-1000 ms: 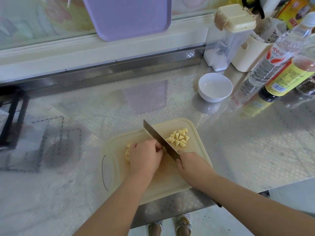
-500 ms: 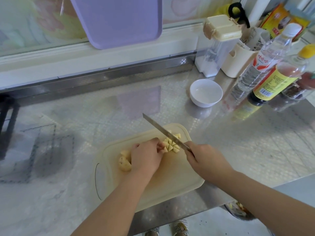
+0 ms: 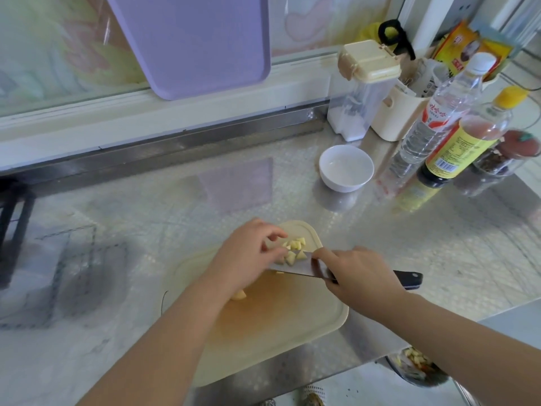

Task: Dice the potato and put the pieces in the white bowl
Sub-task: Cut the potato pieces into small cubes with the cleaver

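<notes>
My right hand [image 3: 361, 275] grips the knife [image 3: 307, 269], fingers wrapped around its handle, blade lying nearly flat across the cream cutting board [image 3: 278, 315]. My left hand [image 3: 248, 256] rests over the blade's far end, fingers loosely curled and slightly apart, touching the pile of potato cubes [image 3: 294, 250] near the board's far edge. A larger piece of potato [image 3: 239, 295] peeks out beneath my left wrist. The white bowl [image 3: 346, 168] sits on the steel counter [image 3: 439, 244] beyond the board, well apart from it.

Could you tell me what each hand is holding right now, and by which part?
The right hand grips the knife where blade meets handle. The left hand grips nothing; its fingers rest among the potato pieces.
</notes>
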{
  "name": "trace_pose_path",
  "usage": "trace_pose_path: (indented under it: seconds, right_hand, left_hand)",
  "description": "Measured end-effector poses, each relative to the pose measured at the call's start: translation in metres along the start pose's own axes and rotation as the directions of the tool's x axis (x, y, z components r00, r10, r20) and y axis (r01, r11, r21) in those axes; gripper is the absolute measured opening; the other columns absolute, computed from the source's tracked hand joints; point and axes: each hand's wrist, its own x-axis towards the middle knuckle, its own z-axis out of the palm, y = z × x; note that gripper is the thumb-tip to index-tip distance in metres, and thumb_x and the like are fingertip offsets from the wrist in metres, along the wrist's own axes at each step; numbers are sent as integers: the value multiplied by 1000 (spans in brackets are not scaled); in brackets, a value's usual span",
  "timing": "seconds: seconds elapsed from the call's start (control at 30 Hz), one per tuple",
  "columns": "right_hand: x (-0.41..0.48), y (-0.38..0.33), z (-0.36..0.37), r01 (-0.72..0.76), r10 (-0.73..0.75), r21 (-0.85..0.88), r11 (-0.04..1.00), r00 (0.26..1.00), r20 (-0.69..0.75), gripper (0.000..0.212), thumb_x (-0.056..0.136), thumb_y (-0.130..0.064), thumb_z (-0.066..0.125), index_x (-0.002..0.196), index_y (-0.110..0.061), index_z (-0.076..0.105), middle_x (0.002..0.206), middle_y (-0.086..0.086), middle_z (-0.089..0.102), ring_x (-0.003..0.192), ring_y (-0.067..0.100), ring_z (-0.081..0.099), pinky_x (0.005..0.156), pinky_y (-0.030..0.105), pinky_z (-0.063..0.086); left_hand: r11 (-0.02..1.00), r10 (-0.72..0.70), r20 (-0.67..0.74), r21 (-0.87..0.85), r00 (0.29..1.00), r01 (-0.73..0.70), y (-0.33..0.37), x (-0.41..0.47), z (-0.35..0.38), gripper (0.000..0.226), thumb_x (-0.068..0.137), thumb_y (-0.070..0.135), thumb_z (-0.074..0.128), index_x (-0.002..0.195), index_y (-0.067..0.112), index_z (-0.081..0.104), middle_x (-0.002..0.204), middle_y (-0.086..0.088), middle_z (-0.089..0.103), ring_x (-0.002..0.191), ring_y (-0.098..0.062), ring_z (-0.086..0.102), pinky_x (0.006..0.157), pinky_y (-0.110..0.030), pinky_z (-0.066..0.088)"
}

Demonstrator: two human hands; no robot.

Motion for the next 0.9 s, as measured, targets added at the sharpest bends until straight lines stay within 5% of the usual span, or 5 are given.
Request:
trace_pose_path:
  seconds: [0.1,0.3,0.67,0.9]
  right_hand:
    - [2,-2,-1,21,-21,-48,999,1000,14,23,99,-30,43,122,-30,46,96,-4,68,75,27,58,74,36,50]
    - [2,-1,-6,98,-92,-109,989,994,57,22,102,-23,40,123,-27,47,98,-3,67,75,25,60,69,34,37]
    - [-4,8,-20,119,-109,-111,987,990,93,14,102,-22,42,114,-25,48,96,-3,67,75,24,60,78,35,48]
    - [-7,13,-15,62,-56,-51,997,992,112,13,99,-29,46,112,-31,49,94,-7,67,75,21,61,78,37,54]
  left_hand:
    - [997,33,140,60,990,-41,3,9,20,29,88,48,65,116,40,66,99,17,47,82,0,50,76,-26,44]
    - [997,65,172,33,983,-72,-8,17,36,18,91,42,63,107,39,71,100,15,52,85,-2,52,77,-24,44]
    - [988,50,125,137,991,-67,-21,39,43,18,94,37,60,105,29,71,100,13,54,86,-5,54,78,-28,48]
    - [989,-85,42,-120,995,89,-18,25,5,13,92,37,64,102,32,71,100,18,64,85,1,58,75,-19,46]
